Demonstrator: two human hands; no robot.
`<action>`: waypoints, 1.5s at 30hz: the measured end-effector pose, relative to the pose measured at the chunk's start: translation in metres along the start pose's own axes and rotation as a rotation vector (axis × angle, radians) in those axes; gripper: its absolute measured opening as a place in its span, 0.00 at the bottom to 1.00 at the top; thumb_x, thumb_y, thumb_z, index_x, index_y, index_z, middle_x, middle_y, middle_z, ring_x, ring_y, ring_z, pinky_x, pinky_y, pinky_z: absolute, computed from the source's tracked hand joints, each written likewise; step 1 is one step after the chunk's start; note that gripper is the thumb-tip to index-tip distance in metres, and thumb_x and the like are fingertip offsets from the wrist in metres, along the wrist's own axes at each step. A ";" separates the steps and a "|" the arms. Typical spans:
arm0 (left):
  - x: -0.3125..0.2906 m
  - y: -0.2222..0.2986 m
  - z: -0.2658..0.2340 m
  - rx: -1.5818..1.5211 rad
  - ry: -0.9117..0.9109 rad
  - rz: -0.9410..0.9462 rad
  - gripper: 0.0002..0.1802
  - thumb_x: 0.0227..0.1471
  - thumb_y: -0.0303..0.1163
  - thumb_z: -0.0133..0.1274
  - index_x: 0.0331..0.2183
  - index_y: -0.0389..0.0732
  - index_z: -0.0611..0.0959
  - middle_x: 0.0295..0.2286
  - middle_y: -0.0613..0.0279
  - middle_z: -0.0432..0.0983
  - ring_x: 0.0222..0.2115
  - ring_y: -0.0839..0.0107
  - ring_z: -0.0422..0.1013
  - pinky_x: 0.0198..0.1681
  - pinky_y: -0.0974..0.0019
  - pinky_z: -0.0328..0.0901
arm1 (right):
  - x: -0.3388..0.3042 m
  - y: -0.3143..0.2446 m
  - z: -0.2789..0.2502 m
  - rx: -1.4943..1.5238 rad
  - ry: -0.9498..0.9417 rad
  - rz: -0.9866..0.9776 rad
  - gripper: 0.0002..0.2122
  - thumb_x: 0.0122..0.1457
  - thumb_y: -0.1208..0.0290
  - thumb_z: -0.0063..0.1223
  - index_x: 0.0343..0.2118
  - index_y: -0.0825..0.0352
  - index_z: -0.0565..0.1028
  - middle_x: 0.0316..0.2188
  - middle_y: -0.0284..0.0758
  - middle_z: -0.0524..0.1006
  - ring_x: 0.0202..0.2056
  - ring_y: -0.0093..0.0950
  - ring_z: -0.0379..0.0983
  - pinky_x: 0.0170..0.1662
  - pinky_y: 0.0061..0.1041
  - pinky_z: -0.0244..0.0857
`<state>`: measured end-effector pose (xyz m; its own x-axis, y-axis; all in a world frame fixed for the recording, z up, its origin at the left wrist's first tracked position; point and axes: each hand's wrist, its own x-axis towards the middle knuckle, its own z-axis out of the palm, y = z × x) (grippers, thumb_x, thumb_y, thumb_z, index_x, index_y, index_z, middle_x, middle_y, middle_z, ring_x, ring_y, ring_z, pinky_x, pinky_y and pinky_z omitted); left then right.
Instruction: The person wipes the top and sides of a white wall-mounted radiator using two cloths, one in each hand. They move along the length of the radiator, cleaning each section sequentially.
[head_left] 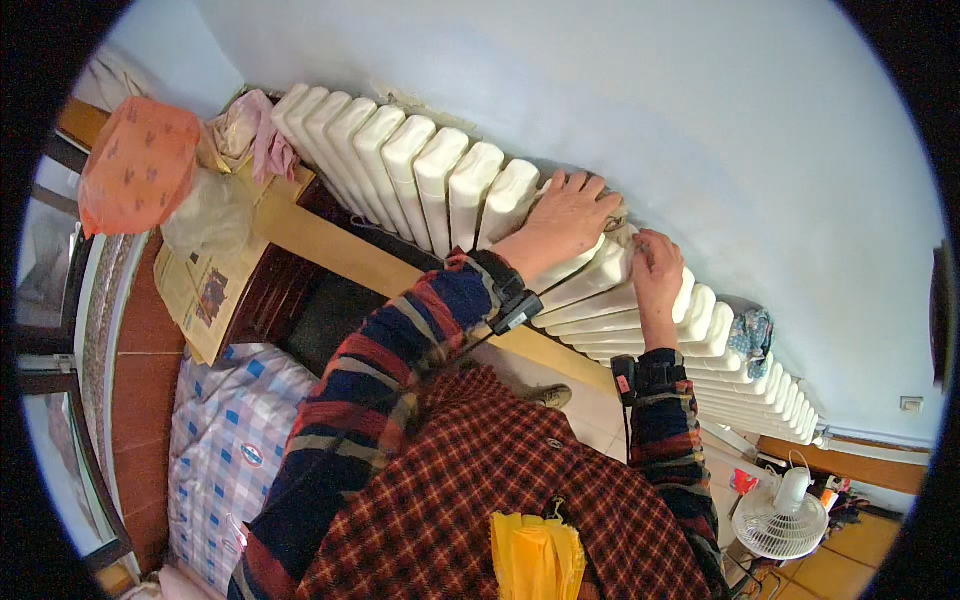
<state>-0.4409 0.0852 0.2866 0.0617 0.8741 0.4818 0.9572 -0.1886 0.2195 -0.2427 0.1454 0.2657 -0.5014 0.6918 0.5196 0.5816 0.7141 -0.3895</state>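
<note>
A long white radiator (pixel 445 165) with many rounded sections runs along the wall, from upper left down to the right. My left hand (pixel 572 225) lies over its top near the middle, fingers apart and reaching toward the wall side. Just to the right, my right hand (pixel 658 282) bends its fingers at the top edge, closed against a small grey-brown bit of what looks like a rag (pixel 622 236). That piece shows in the gap between both hands; the rest is hidden behind the sections and fingers. Dark bands with small devices wrap both my wrists.
A blue patterned cloth (pixel 752 338) is tucked on the radiator farther right. Pink cloth (pixel 272 145), an orange plastic bag (pixel 140 165) and cardboard (pixel 205 295) sit at left. Below is a blue-checked cover (pixel 235 425). A white fan (pixel 782 520) stands lower right. Yellow cloth (pixel 538 560) hangs at my front.
</note>
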 end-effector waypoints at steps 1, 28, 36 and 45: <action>0.003 -0.001 0.002 0.004 -0.038 -0.015 0.18 0.50 0.32 0.49 0.45 0.44 0.76 0.41 0.59 0.70 0.48 0.58 0.64 0.48 0.53 0.59 | 0.000 -0.001 0.001 0.016 0.019 -0.005 0.09 0.48 0.77 0.51 0.34 0.64 0.77 0.41 0.33 0.78 0.43 0.38 0.71 0.50 0.35 0.61; -0.020 -0.116 -0.029 0.182 0.125 -0.238 0.16 0.48 0.30 0.52 0.41 0.44 0.81 0.41 0.58 0.71 0.43 0.55 0.65 0.47 0.57 0.64 | 0.000 -0.012 -0.003 -0.067 0.070 -0.042 0.07 0.51 0.76 0.51 0.35 0.63 0.76 0.40 0.33 0.78 0.42 0.37 0.71 0.47 0.35 0.63; -0.123 -0.093 -0.058 0.023 0.085 -0.266 0.18 0.47 0.27 0.52 0.44 0.44 0.79 0.42 0.56 0.71 0.43 0.52 0.66 0.46 0.56 0.65 | -0.001 -0.013 -0.003 -0.036 0.085 -0.036 0.06 0.51 0.75 0.51 0.32 0.65 0.77 0.40 0.34 0.77 0.42 0.38 0.71 0.48 0.36 0.61; -0.074 -0.113 -0.056 0.115 0.299 -0.409 0.19 0.49 0.28 0.51 0.46 0.43 0.78 0.44 0.53 0.71 0.46 0.52 0.65 0.52 0.56 0.61 | 0.002 -0.014 0.000 0.002 0.155 -0.121 0.07 0.48 0.76 0.54 0.32 0.65 0.77 0.40 0.35 0.77 0.43 0.38 0.70 0.49 0.37 0.62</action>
<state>-0.5693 0.0165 0.2740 -0.3909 0.6971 0.6010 0.9122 0.2063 0.3540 -0.2521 0.1367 0.2724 -0.4631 0.5759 0.6737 0.5218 0.7916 -0.3180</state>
